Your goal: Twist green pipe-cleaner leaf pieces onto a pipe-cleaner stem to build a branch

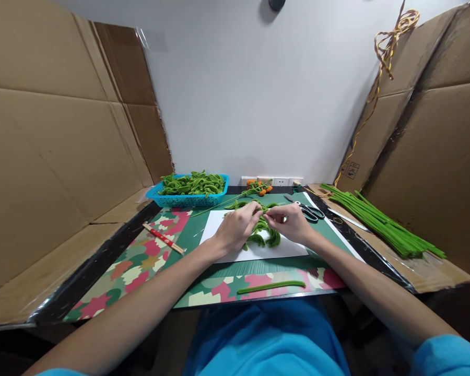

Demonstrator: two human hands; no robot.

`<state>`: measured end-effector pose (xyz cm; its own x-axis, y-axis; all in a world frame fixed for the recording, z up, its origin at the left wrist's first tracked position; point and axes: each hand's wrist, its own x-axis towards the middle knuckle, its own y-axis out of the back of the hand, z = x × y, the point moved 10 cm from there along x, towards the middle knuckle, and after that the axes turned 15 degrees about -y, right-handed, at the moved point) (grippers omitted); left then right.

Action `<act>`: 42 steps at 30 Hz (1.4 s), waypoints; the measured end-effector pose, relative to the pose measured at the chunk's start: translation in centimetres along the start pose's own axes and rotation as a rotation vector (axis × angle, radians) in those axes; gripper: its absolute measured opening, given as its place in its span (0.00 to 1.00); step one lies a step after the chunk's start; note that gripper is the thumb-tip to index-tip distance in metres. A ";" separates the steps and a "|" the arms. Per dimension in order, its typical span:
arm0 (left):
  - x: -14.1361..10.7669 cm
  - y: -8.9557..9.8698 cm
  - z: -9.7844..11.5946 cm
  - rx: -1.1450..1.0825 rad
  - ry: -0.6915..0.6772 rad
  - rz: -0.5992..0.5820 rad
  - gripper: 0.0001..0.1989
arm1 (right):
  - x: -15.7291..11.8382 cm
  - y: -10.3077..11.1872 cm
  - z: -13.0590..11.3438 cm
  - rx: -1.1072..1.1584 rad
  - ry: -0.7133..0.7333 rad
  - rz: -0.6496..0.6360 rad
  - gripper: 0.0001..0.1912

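My left hand (pixel 237 224) and my right hand (pixel 290 222) meet above a white sheet of paper (pixel 213 224). Their fingertips pinch a short piece of green pipe cleaner (pixel 265 209), mostly covered by the fingers. Beneath and around the hands lie several curled green pipe cleaner pieces (pixel 255 240), some behind the fingers. Black-handled scissors (pixel 313 213) rest just beyond my right hand. One straight green pipe cleaner (pixel 272 287) lies near the table's front edge.
A blue basket (pixel 188 200) heaped with bent green pieces stands at back left. Beside it lies an orange pipe cleaner flower (pixel 260 187). Wrapped chopsticks (pixel 163 238) are at left. A bundle of green pipe cleaners (pixel 387 224) lies at right. Cardboard walls (pixel 113 125) flank the table.
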<state>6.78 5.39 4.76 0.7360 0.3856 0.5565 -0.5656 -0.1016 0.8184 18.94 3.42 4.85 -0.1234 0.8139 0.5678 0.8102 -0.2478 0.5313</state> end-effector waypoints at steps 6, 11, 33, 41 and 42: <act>0.0 0.2 -0.2 -0.056 0.016 0.039 0.13 | -0.3 0.0 -0.1 -0.079 0.061 0.028 0.12; 0.0 0.2 -0.2 -0.110 0.010 0.048 0.14 | -0.5 0.0 -0.4 -0.115 0.092 0.014 0.13; 0.1 -0.7 0.8 -0.232 0.025 -0.020 0.14 | -1.6 1.0 -2.3 -0.217 0.218 0.152 0.11; 0.0 -1.4 -0.6 -0.734 0.189 0.155 0.18 | -1.6 1.3 -2.3 -0.246 0.230 0.174 0.11; -0.1 -1.5 -1.0 -0.791 0.216 0.180 0.19 | -1.5 1.2 -2.1 -0.260 0.218 0.171 0.11</act>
<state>7.21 6.41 3.37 0.5673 0.6008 0.5632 -0.8212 0.4638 0.3325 18.91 0.76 5.94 -0.1411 0.6254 0.7674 0.6603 -0.5182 0.5437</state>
